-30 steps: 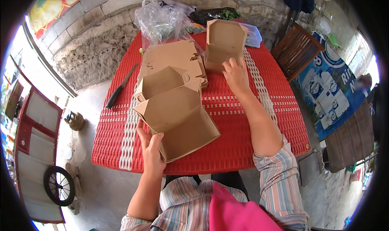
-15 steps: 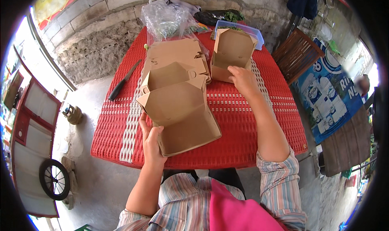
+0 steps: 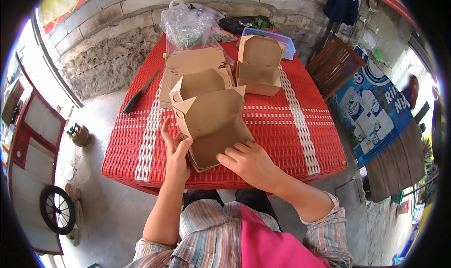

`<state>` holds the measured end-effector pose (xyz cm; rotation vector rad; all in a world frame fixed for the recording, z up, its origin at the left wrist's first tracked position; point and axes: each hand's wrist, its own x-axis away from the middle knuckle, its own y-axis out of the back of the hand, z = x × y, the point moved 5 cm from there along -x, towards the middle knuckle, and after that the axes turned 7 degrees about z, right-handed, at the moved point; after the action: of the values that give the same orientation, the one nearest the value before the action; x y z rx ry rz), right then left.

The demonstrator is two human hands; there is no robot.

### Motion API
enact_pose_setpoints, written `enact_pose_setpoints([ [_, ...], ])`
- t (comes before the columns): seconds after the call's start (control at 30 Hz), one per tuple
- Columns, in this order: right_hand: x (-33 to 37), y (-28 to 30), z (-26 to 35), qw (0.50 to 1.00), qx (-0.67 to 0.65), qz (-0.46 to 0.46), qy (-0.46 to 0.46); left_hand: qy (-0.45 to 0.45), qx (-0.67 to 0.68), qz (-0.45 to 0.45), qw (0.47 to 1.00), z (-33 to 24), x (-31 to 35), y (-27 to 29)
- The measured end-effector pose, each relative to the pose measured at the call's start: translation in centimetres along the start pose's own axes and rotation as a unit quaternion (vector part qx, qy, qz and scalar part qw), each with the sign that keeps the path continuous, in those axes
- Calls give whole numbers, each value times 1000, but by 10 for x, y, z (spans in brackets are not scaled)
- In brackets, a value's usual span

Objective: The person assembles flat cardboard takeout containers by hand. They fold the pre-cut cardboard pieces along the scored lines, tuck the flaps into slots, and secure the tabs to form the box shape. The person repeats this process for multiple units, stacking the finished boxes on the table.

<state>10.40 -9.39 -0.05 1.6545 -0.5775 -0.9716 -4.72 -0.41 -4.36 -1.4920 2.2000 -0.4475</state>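
An open brown cardboard food box [image 3: 213, 143] is at the near edge of the table, its lid raised at the back and its inside bare. My left hand [image 3: 177, 151] grips its left side, thumb over the rim. At the front right corner, my right hand [image 3: 253, 165] pinches the wall with bent fingers. Right behind stands another open cardboard box [image 3: 203, 83], partly hidden by the raised lid. A third open box [image 3: 259, 75] stands apart at the far right, its lid up.
Flat cardboard pieces [image 3: 190, 61] lie stacked behind the boxes on the red woven tabletop [image 3: 272, 138]. A black-handled knife [image 3: 136, 100] rests at the left. Farther back are a clear plastic bag [image 3: 185, 26] and a blue-rimmed container [image 3: 286, 44]. A wooden chair [image 3: 332, 66] stands at the right.
My right hand has left the far-right box and come back to the near box's front right corner. The near box has turned slightly; my left hand still holds it.
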Motion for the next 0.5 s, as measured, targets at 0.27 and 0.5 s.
enact_pose_setpoints([
  [0.27,88,64,-20,985,-50,80,-142,18,-99,146,984,18,-2,-7],
  [0.5,166,75,-102,924,-6,113,-364,24,-177,166,970,21,0,-9],
])
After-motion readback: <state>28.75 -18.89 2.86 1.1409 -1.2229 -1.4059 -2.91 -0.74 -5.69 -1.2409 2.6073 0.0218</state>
